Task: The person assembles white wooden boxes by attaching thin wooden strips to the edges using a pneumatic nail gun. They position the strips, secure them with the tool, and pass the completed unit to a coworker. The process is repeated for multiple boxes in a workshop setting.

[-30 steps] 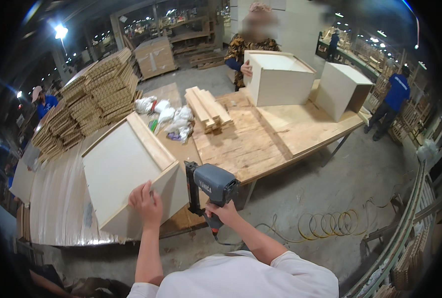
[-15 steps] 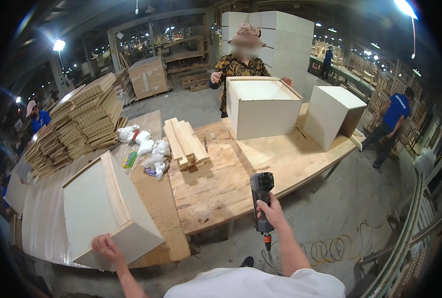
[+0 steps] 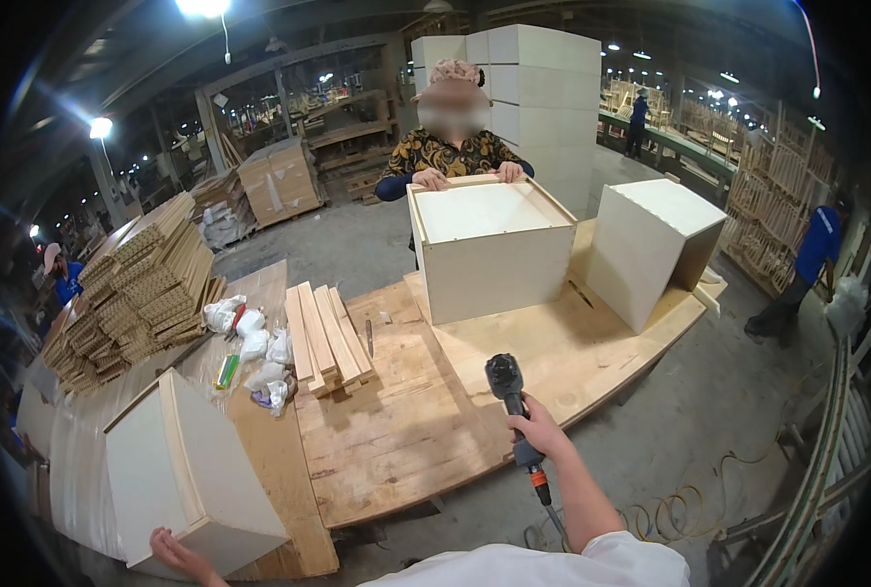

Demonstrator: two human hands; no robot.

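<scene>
My right hand (image 3: 537, 427) is wrapped round the grip of a black air nail gun (image 3: 505, 377), held over the table's near edge; an orange-collared hose joins its lower end. At the lower left, my left hand (image 3: 173, 550) grips the near edge of a white wooden box (image 3: 147, 465) with bare wood strips along its rim. Across the table a second white box (image 3: 494, 269) stands with a wood-framed top. A co-worker's two hands (image 3: 470, 178) rest on its far rim. To its right is a third white box (image 3: 641, 249), its open side facing right.
Wood strips (image 3: 326, 333) lie on the plywood table (image 3: 396, 430), beside white plastic bags (image 3: 254, 342) and a green packet (image 3: 226, 372). Stacked boards (image 3: 142, 293) rise at the left. A coiled yellow hose (image 3: 665, 514) hangs at the lower right, near a metal rail (image 3: 815, 430).
The co-worker's hands have come down onto the middle box's far rim. My view has shifted, and the nail gun now tilts more forward. My left hand stays at the left box's edge.
</scene>
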